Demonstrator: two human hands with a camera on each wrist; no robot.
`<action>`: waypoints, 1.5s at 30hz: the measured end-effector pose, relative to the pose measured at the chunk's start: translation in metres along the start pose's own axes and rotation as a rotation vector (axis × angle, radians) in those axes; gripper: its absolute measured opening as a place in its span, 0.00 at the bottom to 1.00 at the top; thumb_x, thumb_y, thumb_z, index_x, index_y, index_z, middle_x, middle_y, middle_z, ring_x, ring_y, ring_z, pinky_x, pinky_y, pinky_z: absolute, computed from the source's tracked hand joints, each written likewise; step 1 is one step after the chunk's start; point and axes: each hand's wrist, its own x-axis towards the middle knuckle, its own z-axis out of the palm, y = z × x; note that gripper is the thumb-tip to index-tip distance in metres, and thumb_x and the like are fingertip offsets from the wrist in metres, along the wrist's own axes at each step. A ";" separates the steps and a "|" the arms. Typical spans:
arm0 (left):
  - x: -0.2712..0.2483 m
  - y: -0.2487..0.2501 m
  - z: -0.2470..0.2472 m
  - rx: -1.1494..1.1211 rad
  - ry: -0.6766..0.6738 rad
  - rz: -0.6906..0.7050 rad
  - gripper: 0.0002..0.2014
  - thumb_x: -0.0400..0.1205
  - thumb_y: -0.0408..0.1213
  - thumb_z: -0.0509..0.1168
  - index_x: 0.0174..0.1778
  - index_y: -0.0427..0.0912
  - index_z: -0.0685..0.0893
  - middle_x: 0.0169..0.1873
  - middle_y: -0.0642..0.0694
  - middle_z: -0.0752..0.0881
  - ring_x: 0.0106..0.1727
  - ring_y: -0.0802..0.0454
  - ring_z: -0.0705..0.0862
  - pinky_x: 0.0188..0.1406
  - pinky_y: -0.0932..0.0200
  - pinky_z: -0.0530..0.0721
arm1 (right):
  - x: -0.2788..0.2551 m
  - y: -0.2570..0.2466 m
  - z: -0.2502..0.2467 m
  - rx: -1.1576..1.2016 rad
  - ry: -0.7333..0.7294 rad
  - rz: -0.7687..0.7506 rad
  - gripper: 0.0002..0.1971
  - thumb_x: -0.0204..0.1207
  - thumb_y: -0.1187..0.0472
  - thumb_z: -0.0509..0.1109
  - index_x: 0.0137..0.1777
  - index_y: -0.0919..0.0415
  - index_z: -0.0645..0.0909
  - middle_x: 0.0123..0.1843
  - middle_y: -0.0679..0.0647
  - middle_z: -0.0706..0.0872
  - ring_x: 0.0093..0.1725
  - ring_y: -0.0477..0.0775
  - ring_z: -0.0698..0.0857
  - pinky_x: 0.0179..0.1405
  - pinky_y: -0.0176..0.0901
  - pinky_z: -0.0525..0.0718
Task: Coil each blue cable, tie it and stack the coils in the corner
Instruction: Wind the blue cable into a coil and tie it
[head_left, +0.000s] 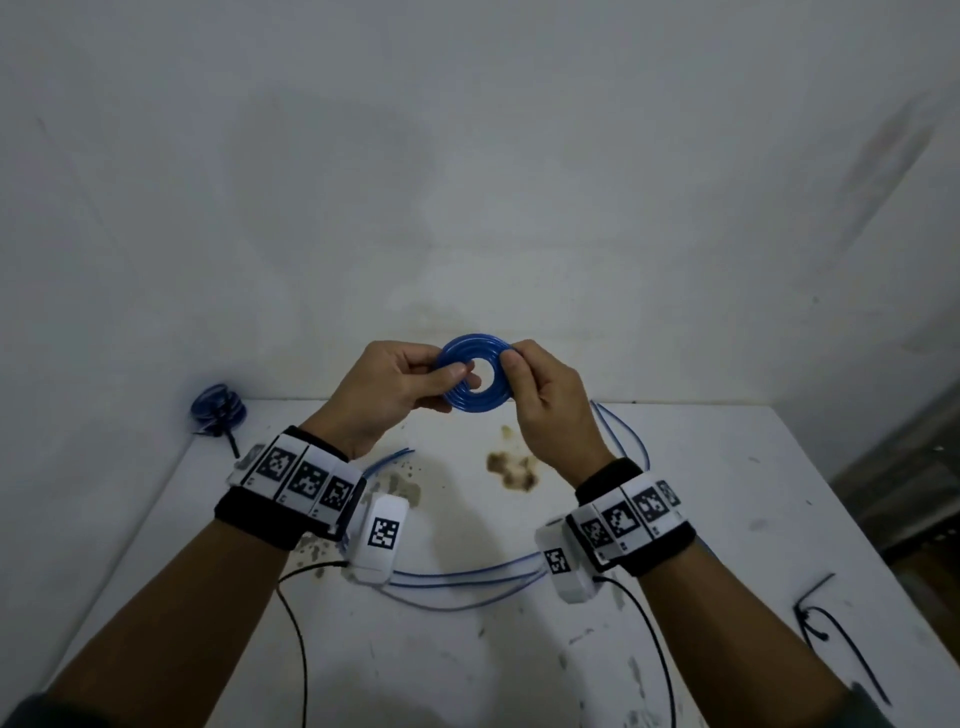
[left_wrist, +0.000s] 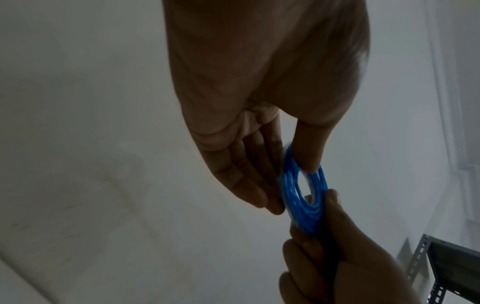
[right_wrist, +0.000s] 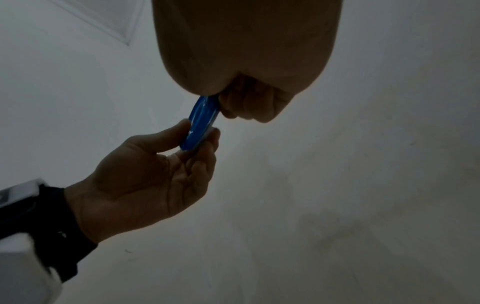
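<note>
A small flat coil of blue cable (head_left: 475, 374) is held up above the table's far edge. My left hand (head_left: 400, 387) pinches its left side between thumb and fingers, and my right hand (head_left: 540, 387) pinches its right side. The left wrist view shows the coil (left_wrist: 302, 193) edge-on between my left hand (left_wrist: 272, 174) and the right hand (left_wrist: 335, 246). In the right wrist view the coil (right_wrist: 201, 123) sits between my right hand (right_wrist: 246, 102) and the left hand (right_wrist: 166, 164). A stack of tied blue coils (head_left: 218, 408) lies in the table's far left corner.
Loose blue cables (head_left: 467, 579) lie across the stained white table (head_left: 727, 519) under my wrists, with another strand (head_left: 621, 431) at the right. Black cable ties (head_left: 826, 623) rest near the right edge. A grey metal shelf (left_wrist: 441, 267) stands right of the table. Walls close the back.
</note>
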 end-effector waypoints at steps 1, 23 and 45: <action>0.001 0.001 0.001 0.038 0.003 0.006 0.10 0.76 0.39 0.72 0.49 0.38 0.91 0.45 0.40 0.93 0.46 0.49 0.89 0.45 0.57 0.87 | 0.002 0.000 -0.004 -0.010 -0.034 0.002 0.11 0.89 0.60 0.58 0.44 0.53 0.77 0.31 0.43 0.76 0.31 0.44 0.73 0.32 0.36 0.71; 0.009 -0.002 0.027 0.011 0.281 0.051 0.05 0.81 0.27 0.70 0.43 0.38 0.91 0.32 0.44 0.90 0.33 0.55 0.87 0.38 0.60 0.88 | -0.019 0.025 -0.014 0.107 0.110 0.124 0.15 0.88 0.57 0.58 0.43 0.58 0.82 0.26 0.42 0.70 0.27 0.43 0.68 0.29 0.39 0.68; -0.006 -0.013 0.007 0.115 -0.047 -0.085 0.10 0.82 0.39 0.70 0.55 0.42 0.91 0.42 0.44 0.91 0.40 0.55 0.85 0.43 0.57 0.82 | 0.005 0.000 -0.004 -0.252 -0.262 0.008 0.10 0.90 0.54 0.53 0.49 0.56 0.71 0.35 0.53 0.82 0.31 0.53 0.80 0.32 0.51 0.76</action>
